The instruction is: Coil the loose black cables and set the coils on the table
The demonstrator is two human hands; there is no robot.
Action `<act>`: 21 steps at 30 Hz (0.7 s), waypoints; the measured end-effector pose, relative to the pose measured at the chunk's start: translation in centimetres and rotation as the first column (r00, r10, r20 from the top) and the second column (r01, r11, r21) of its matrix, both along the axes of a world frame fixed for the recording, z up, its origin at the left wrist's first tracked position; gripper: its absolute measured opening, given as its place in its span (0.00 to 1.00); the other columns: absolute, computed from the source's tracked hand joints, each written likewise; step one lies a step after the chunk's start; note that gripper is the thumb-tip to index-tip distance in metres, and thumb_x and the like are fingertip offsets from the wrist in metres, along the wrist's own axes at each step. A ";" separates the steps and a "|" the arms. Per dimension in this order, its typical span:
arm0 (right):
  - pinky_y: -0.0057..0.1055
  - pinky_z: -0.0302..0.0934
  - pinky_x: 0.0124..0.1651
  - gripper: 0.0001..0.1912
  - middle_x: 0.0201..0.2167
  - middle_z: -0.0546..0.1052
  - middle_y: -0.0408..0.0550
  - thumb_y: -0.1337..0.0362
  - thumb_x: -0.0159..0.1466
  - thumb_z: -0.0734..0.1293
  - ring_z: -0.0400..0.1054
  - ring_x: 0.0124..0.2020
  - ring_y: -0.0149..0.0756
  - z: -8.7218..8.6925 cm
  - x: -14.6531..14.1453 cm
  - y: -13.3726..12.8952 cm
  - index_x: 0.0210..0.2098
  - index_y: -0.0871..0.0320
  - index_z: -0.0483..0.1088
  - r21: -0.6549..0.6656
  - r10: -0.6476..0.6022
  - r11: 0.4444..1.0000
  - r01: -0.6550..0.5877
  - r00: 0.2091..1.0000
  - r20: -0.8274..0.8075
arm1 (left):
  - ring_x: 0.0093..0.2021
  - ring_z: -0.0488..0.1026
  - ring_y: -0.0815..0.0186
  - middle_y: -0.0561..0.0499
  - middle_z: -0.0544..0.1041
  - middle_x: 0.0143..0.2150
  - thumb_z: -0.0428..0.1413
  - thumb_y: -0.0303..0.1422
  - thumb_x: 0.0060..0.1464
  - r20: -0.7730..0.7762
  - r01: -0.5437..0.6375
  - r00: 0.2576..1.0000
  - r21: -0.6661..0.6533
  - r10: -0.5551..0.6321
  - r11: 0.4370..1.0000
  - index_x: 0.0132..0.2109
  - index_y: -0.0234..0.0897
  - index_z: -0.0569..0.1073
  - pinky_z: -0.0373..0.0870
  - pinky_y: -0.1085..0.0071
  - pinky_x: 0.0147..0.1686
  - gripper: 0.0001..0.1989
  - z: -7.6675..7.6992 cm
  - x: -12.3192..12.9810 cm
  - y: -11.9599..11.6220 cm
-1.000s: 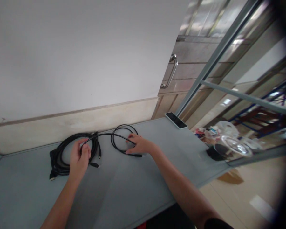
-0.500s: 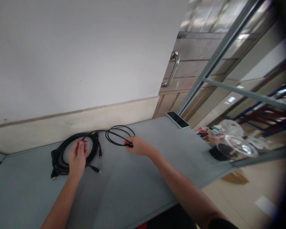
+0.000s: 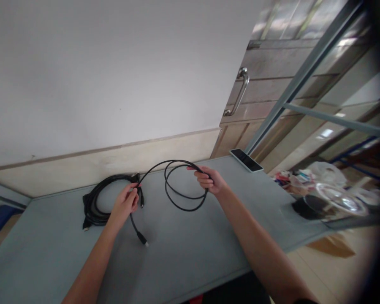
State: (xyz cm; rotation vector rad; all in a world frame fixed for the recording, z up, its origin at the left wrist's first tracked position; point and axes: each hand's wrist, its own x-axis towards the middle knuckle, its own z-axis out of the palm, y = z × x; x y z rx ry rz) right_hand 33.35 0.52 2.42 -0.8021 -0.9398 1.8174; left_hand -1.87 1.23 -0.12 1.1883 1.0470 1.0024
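So I've got a thin black cable [image 3: 190, 210] lifted partly off the grey worktop [image 3: 183, 257] in a big loose loop, roughly midway along the back edge, near the wall [image 3: 114, 84]. My right hand [image 3: 210, 179] has its fingers [image 3: 205, 177] curled round the cable at the top right of the loop, closed on it, but I can't tell how hard. My left hand [image 3: 125, 205] is pinching another stretch right beside the tighter coil of black cable [image 3: 93, 207], though I can't tell exactly how many strands are in there. A black plug [image 3: 142, 239] hangs below my left hand, its tip at or near the worktop. I'd guess this stuff is light and floppy with a bit of spring, so it'll want to curl back up. Best place to hold is the plain cable a little back from the plug, since the plug looks like the stiff, more fragile bit. A flat phone-like slab [image 3: 245, 160] lies off along the back edge to the right.
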 end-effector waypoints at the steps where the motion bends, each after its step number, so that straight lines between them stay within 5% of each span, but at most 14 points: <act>1: 0.19 0.32 0.12 0.15 0.20 0.47 0.33 0.62 0.64 0.59 0.29 0.16 0.24 -0.3 0.4 0.2 0.47 0.61 0.68 -0.012 -0.005 1.000 0.005 1.000 0.008 | 0.12 0.53 0.78 0.62 0.63 0.20 0.57 0.45 0.54 0.001 0.013 1.000 -0.010 -0.013 1.000 0.51 0.37 0.68 0.51 0.79 0.14 0.21 0.1 0.1 -0.1; 4: 0.19 0.32 0.11 0.15 0.19 0.50 0.33 0.63 0.64 0.59 0.31 0.14 0.23 -1.1 1.0 0.6 0.48 0.59 0.66 -0.042 0.028 0.999 -0.025 0.997 0.071 | 0.12 0.54 0.77 0.62 0.65 0.20 0.56 0.44 0.55 -0.007 0.021 1.000 -0.013 -0.021 1.000 0.53 0.37 0.67 0.52 0.79 0.14 0.22 0.0 0.1 -0.1; 8: 0.20 0.52 0.16 0.14 0.21 0.64 0.38 0.60 0.64 0.61 0.52 0.15 0.24 -2.7 0.6 1.0 0.47 0.59 0.66 -0.067 0.059 0.997 -0.036 0.926 0.374 | 0.13 0.60 0.75 0.58 0.70 0.23 0.53 0.45 0.57 -0.161 0.078 0.984 0.029 -0.073 0.997 0.57 0.36 0.66 0.55 0.78 0.13 0.25 -0.8 -0.2 0.2; 11: 0.26 0.61 0.25 0.14 0.21 0.71 0.42 0.62 0.65 0.59 0.65 0.20 0.31 -3.8 0.1 1.6 0.46 0.60 0.68 0.088 -0.041 0.996 -0.025 0.732 0.680 | 0.14 0.64 0.72 0.58 0.70 0.22 0.52 0.46 0.58 -0.298 0.159 0.944 0.025 -0.145 0.987 0.58 0.36 0.66 0.60 0.77 0.14 0.26 -1.5 -0.4 0.4; 13: 0.27 0.62 0.30 0.12 0.24 0.74 0.46 0.66 0.64 0.59 0.68 0.25 0.32 -4.3 -0.2 2.2 0.43 0.61 0.72 0.296 -0.226 0.954 -0.043 0.542 0.809 | 0.15 0.65 0.71 0.59 0.69 0.22 0.51 0.45 0.58 -0.343 0.178 0.924 0.000 -0.167 0.984 0.60 0.36 0.64 0.62 0.76 0.15 0.27 -1.9 -0.4 0.4; 17: 0.27 0.60 0.36 0.10 0.30 0.78 0.51 0.66 0.63 0.62 0.69 0.31 0.34 -4.8 -0.6 2.9 0.35 0.62 0.76 0.552 -0.518 0.827 -0.104 0.239 0.821 | 0.16 0.69 0.71 0.55 0.71 0.27 0.51 0.42 0.59 -0.381 0.197 0.908 0.026 -0.173 0.980 0.58 0.34 0.66 0.64 0.74 0.18 0.24 -2.1 -0.3 0.3; 19: 0.29 0.60 0.37 0.14 0.32 0.79 0.52 0.66 0.64 0.61 0.69 0.31 0.35 -5.0 -0.9 2.9 0.43 0.62 0.77 0.578 -0.546 0.810 -0.098 0.230 0.805 | 0.18 0.69 0.71 0.55 0.71 0.28 0.51 0.41 0.59 -0.386 0.173 0.913 0.077 -0.131 0.982 0.58 0.33 0.67 0.65 0.74 0.20 0.24 -2.2 0.0 0.2; 21: 0.30 0.61 0.40 0.19 0.37 0.80 0.52 0.66 0.64 0.61 0.71 0.34 0.37 -5.0 -1.4 2.7 0.51 0.61 0.75 0.595 -0.543 0.798 -0.101 0.310 0.781 | 0.17 0.67 0.72 0.56 0.69 0.27 0.51 0.41 0.59 -0.401 0.140 0.912 0.112 -0.084 0.984 0.61 0.33 0.66 0.64 0.74 0.19 0.26 -2.3 0.3 0.0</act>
